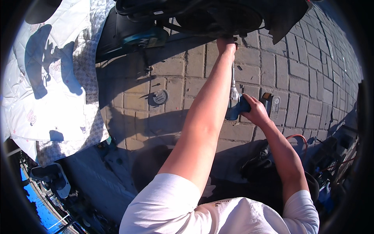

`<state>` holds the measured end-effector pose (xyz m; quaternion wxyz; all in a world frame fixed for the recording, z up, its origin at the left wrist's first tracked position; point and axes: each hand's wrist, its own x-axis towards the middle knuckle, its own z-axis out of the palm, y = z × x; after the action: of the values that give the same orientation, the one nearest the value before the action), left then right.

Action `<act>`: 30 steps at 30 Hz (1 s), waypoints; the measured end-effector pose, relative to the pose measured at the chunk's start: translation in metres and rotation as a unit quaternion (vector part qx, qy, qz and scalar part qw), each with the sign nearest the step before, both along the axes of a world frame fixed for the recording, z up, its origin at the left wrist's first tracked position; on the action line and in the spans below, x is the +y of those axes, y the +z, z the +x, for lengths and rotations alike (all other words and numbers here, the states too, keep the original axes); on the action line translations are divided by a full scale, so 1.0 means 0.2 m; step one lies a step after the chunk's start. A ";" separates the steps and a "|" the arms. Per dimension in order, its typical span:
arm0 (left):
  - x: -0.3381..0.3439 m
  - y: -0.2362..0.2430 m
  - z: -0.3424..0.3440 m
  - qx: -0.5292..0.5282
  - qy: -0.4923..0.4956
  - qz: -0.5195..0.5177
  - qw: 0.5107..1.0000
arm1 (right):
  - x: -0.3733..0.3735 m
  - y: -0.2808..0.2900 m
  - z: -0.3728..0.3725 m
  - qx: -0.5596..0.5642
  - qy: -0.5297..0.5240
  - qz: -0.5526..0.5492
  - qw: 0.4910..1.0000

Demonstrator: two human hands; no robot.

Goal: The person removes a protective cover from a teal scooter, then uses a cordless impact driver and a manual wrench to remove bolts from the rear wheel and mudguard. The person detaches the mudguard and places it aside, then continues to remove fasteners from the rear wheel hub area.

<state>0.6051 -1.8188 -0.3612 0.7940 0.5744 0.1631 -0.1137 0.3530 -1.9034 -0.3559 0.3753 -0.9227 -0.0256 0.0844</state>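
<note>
The right hand (256, 111), fingers curled, grips a blue-and-silver power driver (233, 102) — its slim metal shaft (233, 77) could slip if tilted — while the left hand (226, 45) hides whether its fingers grip.

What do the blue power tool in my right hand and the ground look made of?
Power tool: the blue body looks dull, probably plastic; the silvery front glints like metal. Ground: matte paving blocks, likely concrete or brick, judging by the grey-tan faces and jointed rectangles.
</note>
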 end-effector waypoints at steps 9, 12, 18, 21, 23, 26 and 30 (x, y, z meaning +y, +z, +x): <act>0.03 -0.03 0.01 0.051 -0.015 -0.076 0.996 | 0.01 0.01 -0.02 -0.006 0.006 -0.006 1.000; 0.06 -0.02 0.01 0.069 -0.026 -0.110 0.991 | 0.02 0.02 -0.04 0.014 0.007 -0.012 1.000; 0.10 -0.02 -0.01 0.112 -0.049 -0.169 0.978 | 0.03 0.02 -0.07 -0.012 0.014 -0.022 1.000; 0.13 -0.04 -0.03 0.126 -0.035 -0.150 0.980 | 0.03 0.00 -0.10 0.006 0.028 -0.024 0.999; 0.17 -0.07 -0.07 0.128 -0.016 -0.179 0.975 | 0.02 -0.02 -0.13 0.030 0.039 -0.021 0.999; 0.33 -0.18 -0.17 0.157 0.044 -0.192 0.968 | 0.03 -0.06 -0.18 0.054 0.095 -0.032 0.993; 0.69 -0.44 -0.33 0.185 0.141 -0.131 0.964 | 0.09 -0.12 -0.26 0.070 0.185 -0.054 0.979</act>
<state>0.5383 -1.6799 -0.4482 0.8265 0.4052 0.3704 -0.1250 0.3008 -1.8863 -0.3799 0.3032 -0.9129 -0.1646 0.2181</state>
